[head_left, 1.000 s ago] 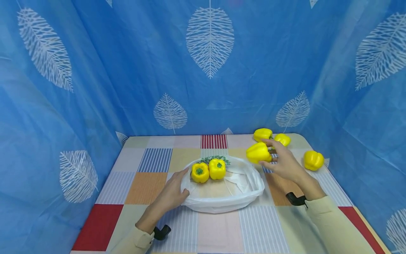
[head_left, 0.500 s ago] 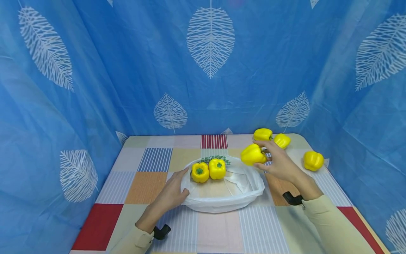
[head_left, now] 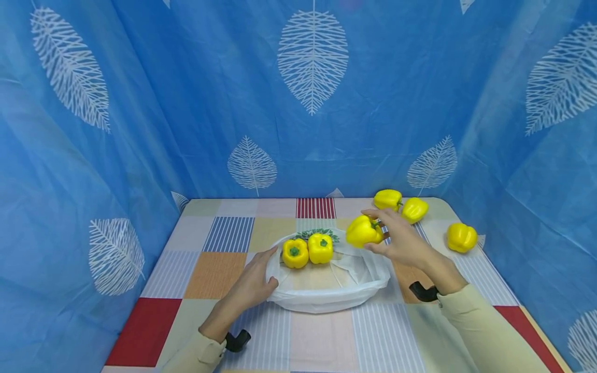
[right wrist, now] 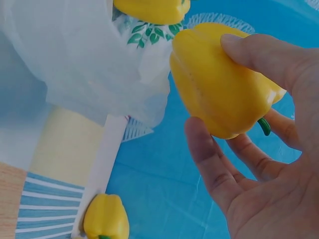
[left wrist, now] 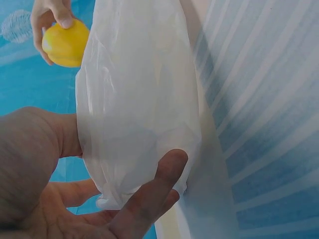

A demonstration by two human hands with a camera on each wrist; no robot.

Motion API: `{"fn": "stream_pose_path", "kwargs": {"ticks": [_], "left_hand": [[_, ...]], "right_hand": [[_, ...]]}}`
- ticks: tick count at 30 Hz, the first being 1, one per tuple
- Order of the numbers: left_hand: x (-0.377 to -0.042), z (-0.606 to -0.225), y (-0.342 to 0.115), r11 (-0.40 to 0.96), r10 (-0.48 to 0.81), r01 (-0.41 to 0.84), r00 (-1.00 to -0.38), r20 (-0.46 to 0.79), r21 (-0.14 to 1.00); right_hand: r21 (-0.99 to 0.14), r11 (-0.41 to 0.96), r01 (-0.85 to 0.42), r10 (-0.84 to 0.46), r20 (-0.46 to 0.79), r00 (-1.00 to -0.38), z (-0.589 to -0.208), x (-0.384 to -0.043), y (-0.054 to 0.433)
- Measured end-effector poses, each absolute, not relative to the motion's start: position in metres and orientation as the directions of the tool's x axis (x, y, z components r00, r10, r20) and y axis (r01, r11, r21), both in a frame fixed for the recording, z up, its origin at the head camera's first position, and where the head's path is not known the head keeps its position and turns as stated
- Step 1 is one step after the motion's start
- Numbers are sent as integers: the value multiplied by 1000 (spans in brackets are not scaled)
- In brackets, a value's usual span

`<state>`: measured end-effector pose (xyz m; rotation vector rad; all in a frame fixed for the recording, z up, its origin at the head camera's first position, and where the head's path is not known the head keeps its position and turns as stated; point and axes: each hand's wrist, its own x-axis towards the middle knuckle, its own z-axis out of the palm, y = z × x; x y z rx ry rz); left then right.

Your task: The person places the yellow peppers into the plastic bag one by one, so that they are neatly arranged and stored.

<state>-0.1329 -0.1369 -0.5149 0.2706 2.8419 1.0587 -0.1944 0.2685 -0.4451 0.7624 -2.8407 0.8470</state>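
A yellow bell pepper with a green stem is held in my right hand, thumb on one side and fingers on the other. It hangs over the right rim of a white plastic bag, which stands with its mouth spread wide. My left hand grips the bag's left rim, thumb and fingers on either side of the film. Inside the bag, toward the back left, two yellow bell peppers sit side by side, the left one touching the right one, stems up.
At the table's back right corner lie two more yellow bell peppers, one close to the other. Another pepper rests near the right edge. A patchwork cloth covers the table, and blue curtains enclose it.
My right hand has carried its pepper leftward and slightly toward me, from beside the bag to above its right rim. The left hand stays at the bag's rim.
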Motion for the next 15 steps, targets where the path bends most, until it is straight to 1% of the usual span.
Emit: {"fn": "stream_pose_path", "kwargs": {"ticks": [8,15], "left_hand": [[-133,-515,-136,743,196,128,-980,-31,657],[-133,-516,-137,738,202,139,-979,-20,661]], "right_hand": [[-486,740,-466,-447,163,-880,-447,-195,257],[-449,760,-471,-467,126,-875,-451,-197,248]]}}
